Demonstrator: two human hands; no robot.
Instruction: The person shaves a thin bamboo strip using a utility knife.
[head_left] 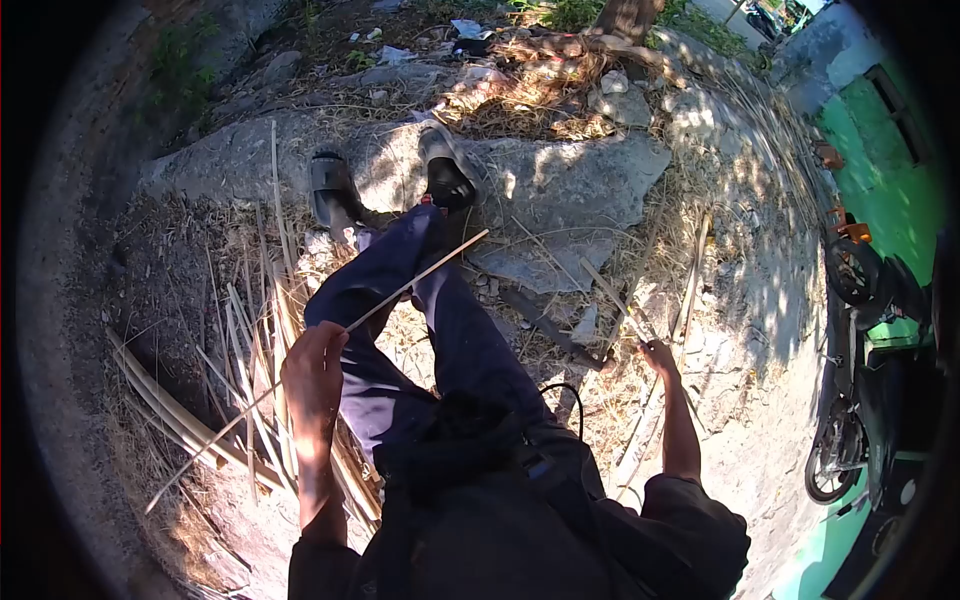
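Left hand [313, 378] | thin stick [415, 281] in grip | projecting both sides

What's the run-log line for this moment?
left hand: gripping thin strip | right hand: at light stick, grip unclear | loose strips: lying at left

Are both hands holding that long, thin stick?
No, only the left hand holds the thin stick; the right hand is well away from it, on the other side.
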